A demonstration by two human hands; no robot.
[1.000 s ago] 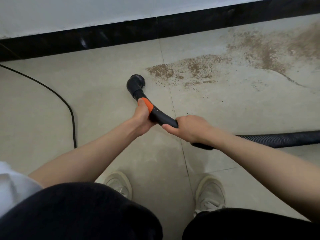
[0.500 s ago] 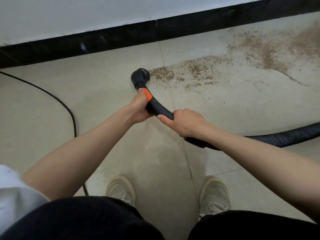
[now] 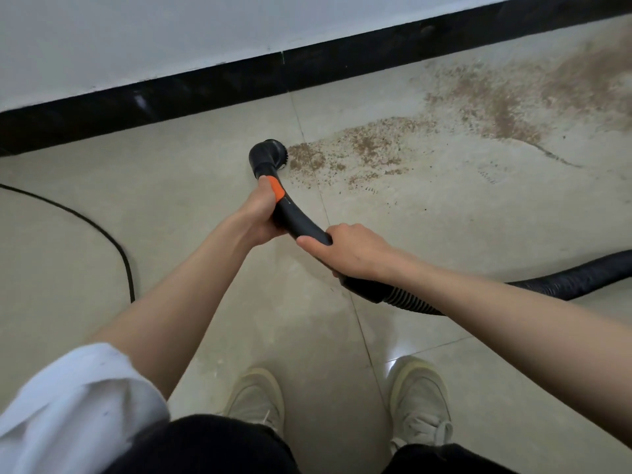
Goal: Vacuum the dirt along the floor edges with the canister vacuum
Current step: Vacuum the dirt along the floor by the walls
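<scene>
Both hands on the vacuum handle, brush head at the edge of the dirt patch.

Pale beige tiled floor [image 3: 444,234] meets a black baseboard [image 3: 205,87] under a white wall [image 3: 136,35]. Brown gritty dirt [image 3: 461,124] spreads right, near the baseboard. Ribbed black vacuum hose [image 3: 581,278] trails off right. Thin black power cord [image 3: 113,244] curves at left. Curved black plastic handle with orange band [image 3: 294,220]: left hand [image 3: 256,213] grip wrapped round it at the band, right hand [image 3: 352,251] grip closed round its rear end. Round black brush nozzle [image 3: 268,155] touches the dirt's left edge.
</scene>
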